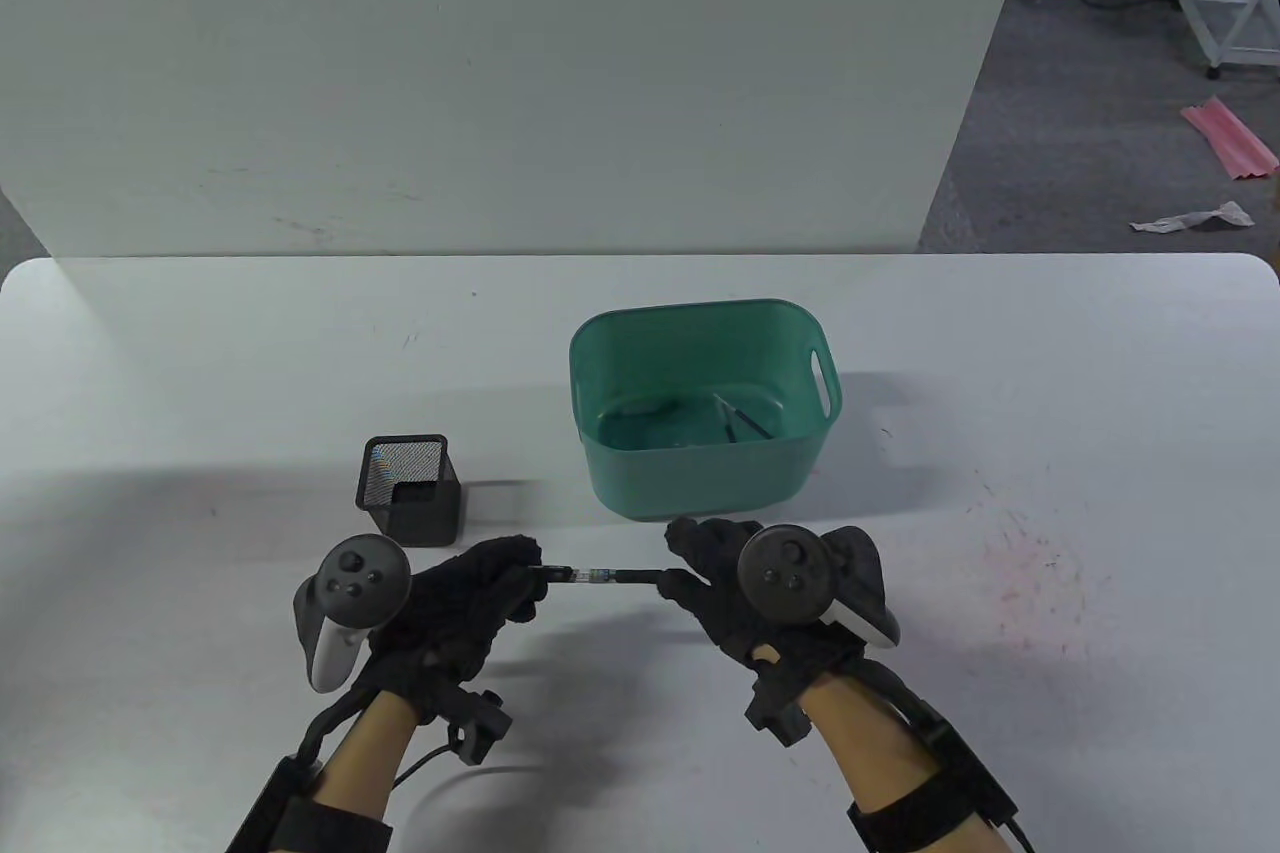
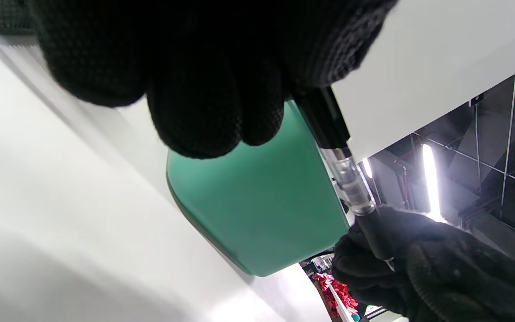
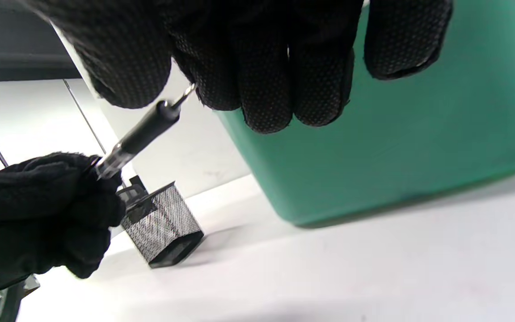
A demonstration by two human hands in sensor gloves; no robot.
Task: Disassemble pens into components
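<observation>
Grips, two. The left hand (image 1: 470, 593) pinched one end of the pen (image 1: 600, 576); the right hand (image 1: 720, 583) pinched the other end, fingertips closed on the dark tip section. Both grips were clamped on the same pen, one on each end.

Pen, one, in hand. It was held level above the surface (image 1: 1000, 453), near the front edge and about midway along it, stretched between the two hands. In the left wrist view the pen (image 2: 344, 176) showed a black barrel emerging from the left fingers (image 2: 213, 112), then a clear section, then a dark part entering the right glove (image 2: 418, 259). In the right wrist view the pen (image 3: 139, 136) ran from the left hand (image 3: 38, 214) up to the right fingers (image 3: 266, 80), with a thin metal tip just at the fingertips.

Trackers, two, one strapped to the back of each hand.

Bin, one, green plastic (image 1: 700, 483), with a handle slot in its right wall, stood just behind the hands toward the middle of the surface. Inside lay a few thin dark pieces (image 1: 740, 418); their number could not be told.

Mesh holder, one, black (image 1: 410, 488), square, stood left of the bin and just behind the left hand, apart from both. Its contents could not be seen.

A white panel (image 1: 500, 73) rose along the back edge of the surface.
</observation>
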